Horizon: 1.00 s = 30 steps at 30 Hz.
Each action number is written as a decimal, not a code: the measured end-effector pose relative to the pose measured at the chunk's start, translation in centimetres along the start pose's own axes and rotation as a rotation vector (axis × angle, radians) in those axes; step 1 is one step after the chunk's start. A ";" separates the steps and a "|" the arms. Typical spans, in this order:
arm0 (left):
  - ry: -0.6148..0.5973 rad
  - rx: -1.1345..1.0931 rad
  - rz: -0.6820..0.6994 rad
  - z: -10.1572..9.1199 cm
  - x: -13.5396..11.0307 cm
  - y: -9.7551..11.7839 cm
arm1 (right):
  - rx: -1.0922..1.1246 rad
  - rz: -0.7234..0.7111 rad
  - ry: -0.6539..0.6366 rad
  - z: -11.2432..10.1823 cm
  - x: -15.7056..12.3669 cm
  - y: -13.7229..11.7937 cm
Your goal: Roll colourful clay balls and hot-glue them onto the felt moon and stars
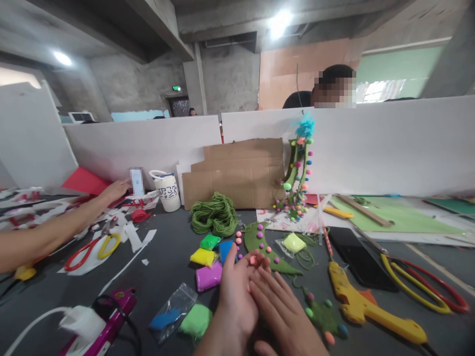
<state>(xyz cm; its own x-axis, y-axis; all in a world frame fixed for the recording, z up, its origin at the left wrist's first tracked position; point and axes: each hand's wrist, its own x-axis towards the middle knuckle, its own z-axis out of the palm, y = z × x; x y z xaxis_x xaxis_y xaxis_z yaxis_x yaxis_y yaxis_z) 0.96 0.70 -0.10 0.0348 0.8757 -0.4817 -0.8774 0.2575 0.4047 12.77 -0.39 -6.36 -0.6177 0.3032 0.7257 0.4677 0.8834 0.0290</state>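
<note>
My left hand [237, 296] is cupped with the palm up, and a small piece of pink clay [253, 259] shows at its curled fingers. My right hand [280, 304] lies across it, its fingers stretched out. A bit more pink shows where the palms meet; the rest there is hidden. Just beyond is a green felt crescent [256, 239] dotted with purple and pink balls. Right of my hands sits a green felt piece [325, 316] with coloured balls. Packs of clay in purple [208, 277], yellow [203, 257] and light green [196, 320] lie to the left.
A yellow glue gun [367, 301], a black phone [361, 257] and scissors [415, 282] lie right. Green yarn [214, 213] and a decorated hanging piece [297, 168] stand behind. Another person's arm [67, 222] reaches in from the left, above a purple power strip [118, 311].
</note>
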 end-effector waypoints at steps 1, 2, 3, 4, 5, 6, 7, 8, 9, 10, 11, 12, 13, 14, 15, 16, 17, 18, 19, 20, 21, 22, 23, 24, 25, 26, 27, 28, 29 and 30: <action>-0.005 -0.002 0.012 0.0 0.0 0.0 | 0.007 -0.023 -0.001 0.0 0.0 0.0; -0.010 -0.002 0.018 0.0 0.1 0.0 | 0.017 -0.038 -0.004 0.0 0.0 0.0; -0.014 0.002 0.013 -0.1 0.1 -0.1 | 0.027 -0.039 -0.006 0.1 0.0 0.0; -0.016 0.009 -0.003 -0.1 0.0 -0.2 | 0.035 -0.022 -0.006 0.1 0.0 0.0; -0.016 0.018 -0.026 -0.1 0.0 -0.3 | 0.040 0.010 -0.003 0.1 0.0 -0.1; -0.016 0.027 -0.047 -0.1 -0.1 -0.4 | 0.045 0.044 0.000 0.1 0.0 -0.1; -0.017 0.031 -0.058 -0.1 -0.1 -0.4 | 0.053 0.068 0.003 0.1 0.0 -0.1; -0.021 0.029 -0.060 -0.1 -0.1 -0.3 | 0.068 0.075 0.003 0.0 0.0 -0.1; -0.027 0.024 -0.051 -0.1 -0.1 -0.2 | 0.085 0.067 -0.003 0.0 0.0 -0.1; -0.034 0.014 -0.033 -0.1 0.0 0.0 | 0.103 0.045 -0.011 0.0 0.0 -0.1; -0.039 0.006 -0.016 -0.1 0.1 0.1 | 0.118 0.019 -0.020 0.0 0.0 -0.1; -0.042 0.000 -0.005 -0.1 0.2 0.2 | 0.127 -0.003 -0.031 0.0 0.0 -0.2; -0.041 -0.001 -0.001 -0.1 0.3 0.2 | 0.130 -0.014 -0.037 0.1 0.0 -0.2; -0.038 0.002 -0.005 -0.1 0.3 0.1 | 0.129 -0.017 -0.038 0.1 0.1 -0.3; -0.035 0.006 -0.012 -0.1 0.2 0.0 | 0.125 -0.010 -0.035 0.0 0.1 -0.3; -0.032 0.012 -0.024 -0.1 0.1 -0.2 | 0.124 0.002 -0.023 0.0 0.1 -0.3; -0.029 0.017 -0.033 0.0 0.0 -0.3 | 0.122 0.023 -0.009 -0.1 0.2 -0.2; -0.025 0.020 -0.037 0.0 -0.1 -0.3 | 0.122 0.047 0.003 -0.2 0.2 -0.2; -0.022 0.020 -0.038 0.1 -0.1 -0.4 | 0.126 0.058 0.013 -0.3 0.2 -0.2; -0.022 0.020 -0.037 0.2 -0.2 -0.4 | 0.133 0.053 0.014 -0.4 0.3 -0.2; -0.023 0.019 -0.034 0.2 -0.2 -0.4 | 0.138 0.039 0.008 -0.4 0.3 -0.2; -0.025 0.017 -0.033 0.2 -0.1 -0.4 | 0.139 0.017 0.000 -0.4 0.4 -0.3; -0.028 0.015 -0.032 0.2 -0.1 -0.4 | 0.134 -0.006 -0.009 -0.4 0.4 -0.3; -0.030 0.012 -0.032 0.2 -0.1 -0.4 | 0.122 -0.019 -0.011 -0.3 0.4 -0.4; -0.029 0.009 -0.034 0.1 -0.1 -0.5 | 0.105 -0.014 -0.010 -0.2 0.4 -0.4; -0.028 0.007 -0.038 0.1 -0.1 -0.5 | 0.088 0.003 -0.006 -0.2 0.3 -0.4; -0.025 0.005 -0.045 0.1 -0.2 -0.5 | 0.075 0.019 -0.003 -0.2 0.3 -0.4; -0.024 0.004 -0.053 0.1 -0.2 -0.5 | 0.065 0.034 -0.001 -0.3 0.2 -0.3; -0.026 0.006 -0.064 0.1 -0.3 -0.5 | 0.060 0.049 -0.004 -0.4 0.2 -0.2; -0.034 0.007 -0.076 0.2 -0.3 -0.4 | 0.066 0.063 -0.005 -0.7 0.3 -0.2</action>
<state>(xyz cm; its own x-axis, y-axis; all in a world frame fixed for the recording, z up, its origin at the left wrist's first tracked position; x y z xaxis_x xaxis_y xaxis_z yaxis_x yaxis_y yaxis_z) 1.42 0.40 -0.03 0.1173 0.8668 -0.4847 -0.8683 0.3264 0.3735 12.94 -0.68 -5.70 -0.5915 0.3607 0.7212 0.4635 0.8839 -0.0620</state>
